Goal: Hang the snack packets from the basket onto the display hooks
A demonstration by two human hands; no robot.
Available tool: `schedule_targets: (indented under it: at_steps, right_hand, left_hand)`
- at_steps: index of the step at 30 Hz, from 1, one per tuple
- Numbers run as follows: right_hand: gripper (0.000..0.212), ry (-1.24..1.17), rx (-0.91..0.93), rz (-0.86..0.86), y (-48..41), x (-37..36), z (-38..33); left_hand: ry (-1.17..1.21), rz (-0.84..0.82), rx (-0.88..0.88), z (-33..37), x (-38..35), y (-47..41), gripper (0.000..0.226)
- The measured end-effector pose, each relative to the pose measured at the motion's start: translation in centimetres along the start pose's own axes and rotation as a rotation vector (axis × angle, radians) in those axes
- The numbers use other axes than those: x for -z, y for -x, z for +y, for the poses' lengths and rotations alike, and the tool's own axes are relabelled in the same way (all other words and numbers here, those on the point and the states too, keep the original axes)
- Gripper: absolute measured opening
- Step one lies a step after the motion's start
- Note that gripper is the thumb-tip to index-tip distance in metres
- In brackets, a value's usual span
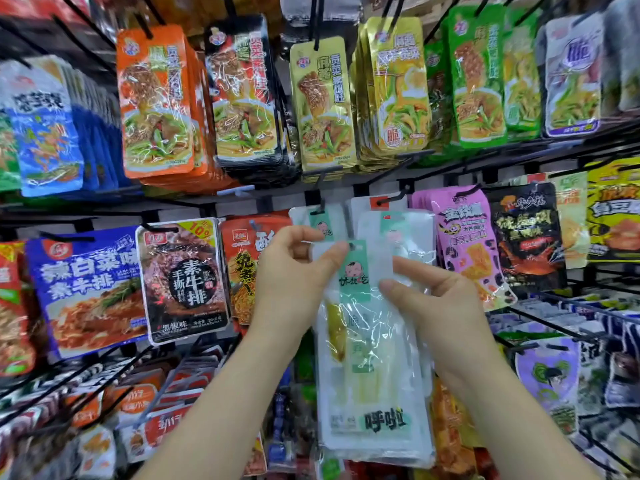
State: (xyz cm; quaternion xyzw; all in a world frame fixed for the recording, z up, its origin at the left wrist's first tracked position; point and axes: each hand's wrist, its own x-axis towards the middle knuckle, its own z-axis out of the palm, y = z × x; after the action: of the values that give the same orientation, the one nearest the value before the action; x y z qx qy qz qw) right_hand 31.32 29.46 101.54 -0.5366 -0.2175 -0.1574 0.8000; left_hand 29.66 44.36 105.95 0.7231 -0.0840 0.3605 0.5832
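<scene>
Crowded snack racks (277,199) fill the frame; at centre, the left hand (294,268) and right hand (438,301) each pinch the top of a clear packet (375,382) just below a hook (391,199).

Bright, even light; glare on the glossy packets (239,95); edges bowed and blurred.

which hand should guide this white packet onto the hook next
Probably the left hand: it pinches the white packet at its top edge, right beside the hang hole, just below the hook holding matching packets. The right hand grips lower on the side, better for steadying.
</scene>
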Motion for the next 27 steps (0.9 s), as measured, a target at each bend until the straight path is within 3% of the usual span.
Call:
schedule_targets:
  at_steps: [5, 8, 12, 15, 27]
  right_hand:
    - [0.024, 0.112, 0.017, 0.021, -0.4, -0.6, -0.5]
    - [0.013, 0.216, 0.059, 0.037, -1.0, -1.0, -1.4]
    - [0.010, 0.271, 0.072, 0.035, -1.6, -1.6, -1.6]
    - [0.009, 0.239, 0.071, 0.056, -1.8, -2.0, -1.5]
    - [0.006, 0.220, 0.013, 0.069, -2.3, -2.1, -1.6]
  left_hand:
    - [-0.015, -0.039, 0.020, 0.5, 0.1, -1.1, 0.017]
    - [0.040, 0.037, -0.114, 1.2, 0.4, -2.1, 0.006]
    - [-0.048, 0.134, -0.322, 2.0, 0.2, -3.3, 0.011]
    - [-0.093, 0.159, -0.378, 1.9, -0.1, -3.8, 0.017]
    - [0.134, 0.028, -0.155, 1.1, 0.2, -4.3, 0.009]
